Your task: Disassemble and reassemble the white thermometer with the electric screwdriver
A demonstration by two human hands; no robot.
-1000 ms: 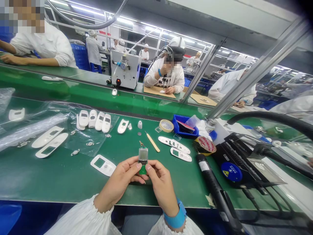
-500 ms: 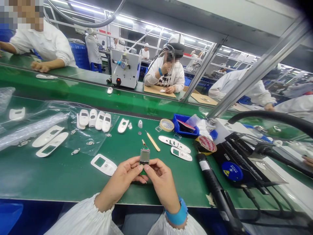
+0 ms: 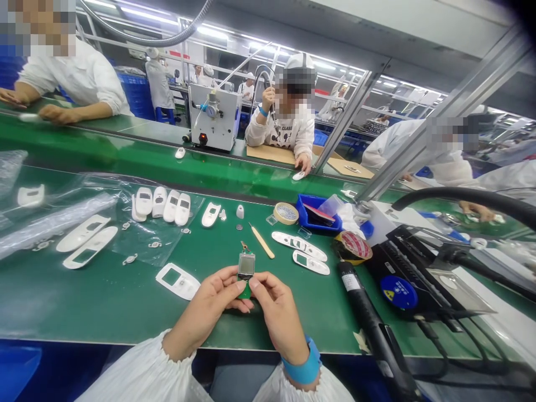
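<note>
PCB (image 3: 246, 291) lengthwise forward (screen (image 3: 247, 264) farthest)

The display module (image 3: 247, 268) shows a smooth, glassy grey screen above a green circuit board (image 3: 245, 292). The counter (image 3: 121, 312) is smooth green with a soft sheen; by its left edge lies clear plastic film (image 3: 58, 223), glossy and creased. The white handset shells (image 3: 184, 285) look like smooth, satin plastic. Near the far edge sits a blue plastic bin (image 3: 318, 225). The pale tool handle (image 3: 263, 244) looks matt and wood-like, the angled post (image 3: 452, 100) bare metal, the left sleeve (image 3: 142, 371) gathered white cloth.
</note>
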